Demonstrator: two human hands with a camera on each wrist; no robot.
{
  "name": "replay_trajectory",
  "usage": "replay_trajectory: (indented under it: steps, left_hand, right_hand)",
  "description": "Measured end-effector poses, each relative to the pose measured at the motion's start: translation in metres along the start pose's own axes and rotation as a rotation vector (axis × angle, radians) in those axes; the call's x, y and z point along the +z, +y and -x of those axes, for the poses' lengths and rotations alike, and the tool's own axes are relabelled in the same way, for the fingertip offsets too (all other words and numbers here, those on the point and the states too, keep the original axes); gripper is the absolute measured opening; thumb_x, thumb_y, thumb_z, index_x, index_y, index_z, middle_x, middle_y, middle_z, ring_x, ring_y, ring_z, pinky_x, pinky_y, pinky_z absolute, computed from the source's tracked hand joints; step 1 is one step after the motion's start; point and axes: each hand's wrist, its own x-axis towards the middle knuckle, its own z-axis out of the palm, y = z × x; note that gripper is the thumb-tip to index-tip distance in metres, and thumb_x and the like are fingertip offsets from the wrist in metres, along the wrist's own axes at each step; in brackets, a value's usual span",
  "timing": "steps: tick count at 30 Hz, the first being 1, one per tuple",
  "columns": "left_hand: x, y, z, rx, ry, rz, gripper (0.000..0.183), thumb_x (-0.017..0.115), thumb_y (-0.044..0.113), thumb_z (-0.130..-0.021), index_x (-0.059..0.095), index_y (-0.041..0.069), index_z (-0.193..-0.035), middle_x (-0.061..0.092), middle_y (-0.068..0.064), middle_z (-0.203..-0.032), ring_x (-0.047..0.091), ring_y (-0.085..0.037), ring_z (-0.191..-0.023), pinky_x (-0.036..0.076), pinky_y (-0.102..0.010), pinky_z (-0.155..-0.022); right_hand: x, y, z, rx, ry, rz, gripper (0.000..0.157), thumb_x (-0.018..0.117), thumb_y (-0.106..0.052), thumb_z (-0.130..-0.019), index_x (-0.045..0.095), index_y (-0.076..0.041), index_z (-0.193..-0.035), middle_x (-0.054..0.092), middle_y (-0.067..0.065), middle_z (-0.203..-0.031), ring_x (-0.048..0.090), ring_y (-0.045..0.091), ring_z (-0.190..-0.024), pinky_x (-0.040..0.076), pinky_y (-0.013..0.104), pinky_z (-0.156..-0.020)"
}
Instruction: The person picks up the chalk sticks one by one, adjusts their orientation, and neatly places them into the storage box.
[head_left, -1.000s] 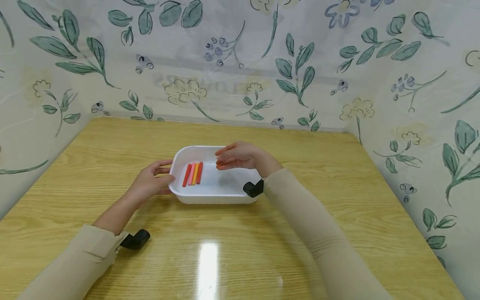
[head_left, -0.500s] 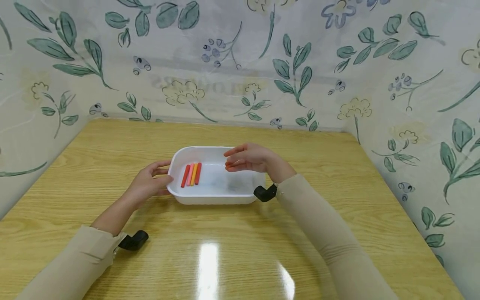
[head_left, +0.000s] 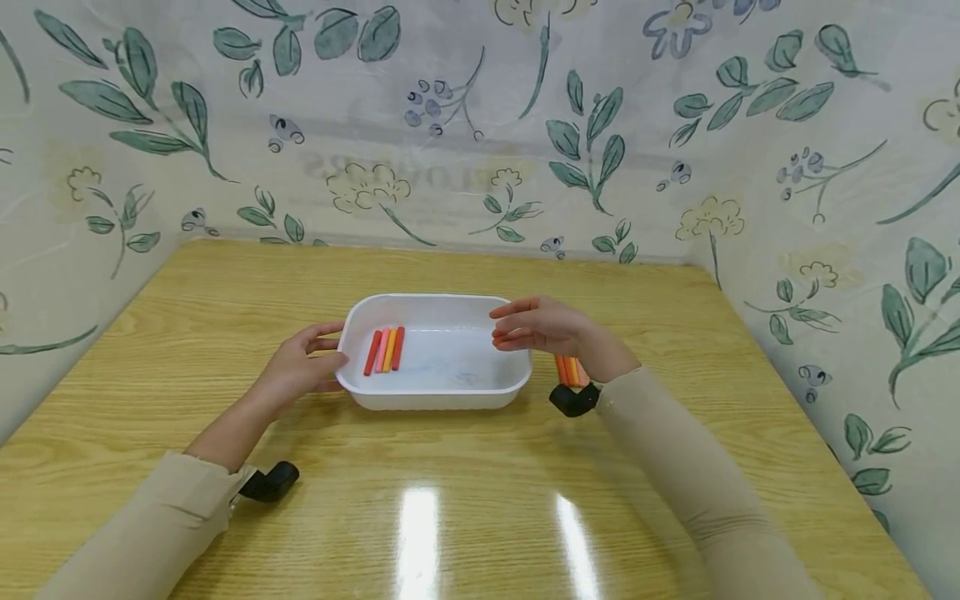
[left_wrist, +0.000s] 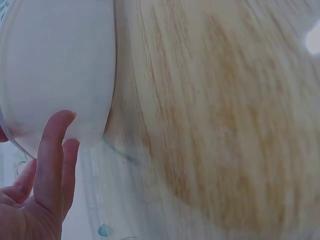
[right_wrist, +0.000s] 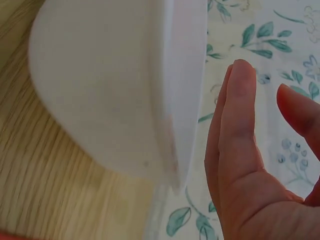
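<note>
A white plastic tray stands on the wooden table, with several short red, pink and yellow sticks side by side at its left end. My left hand grips the tray's left end, thumb at the rim and fingers against the outer wall. In the left wrist view, fingers lie along that white wall. Over the tray's right rim is my right hand, its fingers extended and thumb apart. The right wrist view shows nothing between the thumb and fingers there, beside the tray's outer side.
More red, orange and pink sticks lie on the table right of the tray, partly hidden by the right wrist. Black wrist mounts hang at both cuffs. A flower-patterned sheet encloses the back and sides.
My right hand has moved right, from over the tray's inside to its right rim, uncovering the sticks on the table. My left hand stays at the tray's left end.
</note>
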Motion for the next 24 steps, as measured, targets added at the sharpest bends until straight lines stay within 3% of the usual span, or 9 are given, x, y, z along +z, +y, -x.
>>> replay_trajectory:
  steps: [7, 15, 24]
  left_hand:
    - [-0.001, -0.002, -0.001, -0.009, 0.003, 0.005, 0.061, 0.052, 0.007, -0.092, 0.023, -0.001, -0.145, 0.030, -0.032, -0.138, 0.044, -0.047, -0.115, 0.056, -0.038, -0.075]
    - [-0.001, -0.001, -0.002, 0.008, -0.001, 0.014, 0.060, 0.051, 0.007, -0.092, 0.023, -0.001, -0.145, 0.030, -0.032, -0.138, 0.045, -0.046, -0.114, 0.056, -0.038, -0.074]
    - [0.000, 0.000, 0.000, 0.003, 0.004, -0.003, 0.060, 0.052, 0.007, -0.092, 0.023, -0.001, -0.144, 0.031, -0.032, -0.138, 0.045, -0.047, -0.114, 0.056, -0.038, -0.074]
  right_hand:
    - [-0.020, 0.008, 0.017, -0.022, 0.043, -0.005, 0.044, 0.049, 0.000, -0.094, 0.037, 0.011, -0.134, 0.061, 0.013, -0.093, 0.064, 0.020, -0.080, 0.053, 0.034, -0.084]
    - [-0.043, 0.022, 0.030, -0.002, 0.100, 0.031, 0.046, 0.049, 0.000, -0.094, 0.034, 0.010, -0.136, 0.057, 0.020, -0.106, 0.064, 0.020, -0.084, 0.039, 0.045, -0.099]
    - [-0.062, 0.040, 0.038, 0.013, 0.159, 0.059, 0.050, 0.050, -0.002, -0.094, 0.031, 0.010, -0.138, 0.058, 0.016, -0.108, 0.062, 0.018, -0.084, 0.049, 0.036, -0.091]
